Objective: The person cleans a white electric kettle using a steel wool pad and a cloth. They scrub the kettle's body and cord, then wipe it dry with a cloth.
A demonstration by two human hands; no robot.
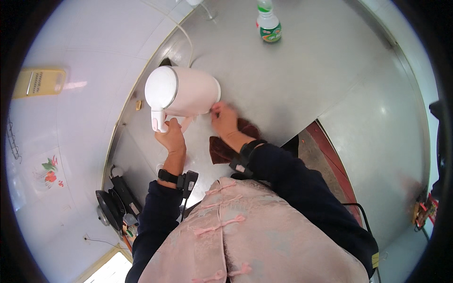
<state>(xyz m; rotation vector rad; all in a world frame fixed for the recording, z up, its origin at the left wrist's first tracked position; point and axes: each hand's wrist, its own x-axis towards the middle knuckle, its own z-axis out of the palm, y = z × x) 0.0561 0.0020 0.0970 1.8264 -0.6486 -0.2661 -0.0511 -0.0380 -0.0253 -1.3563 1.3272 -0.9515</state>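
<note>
A pale pink electric kettle [194, 90] with a white lid leans over a stainless-steel counter [293, 85]. My left hand [172, 139] is closed around its handle, near the white upper end. At the kettle's base rim is my right hand [224, 118], blurred, with its fingers curled. Whether those fingers touch the rim or pinch something cannot be made out. Under my right wrist lies a dark brown cloth [221, 150], partly hidden by the forearm.
A bottle with a green label [270, 30] stands at the far side. A white cord [189, 42] runs behind the kettle. Black pans [109, 208] lean at the left, and a yellow grater [40, 83] hangs on the wall. The counter has an inner corner [317, 119] at right.
</note>
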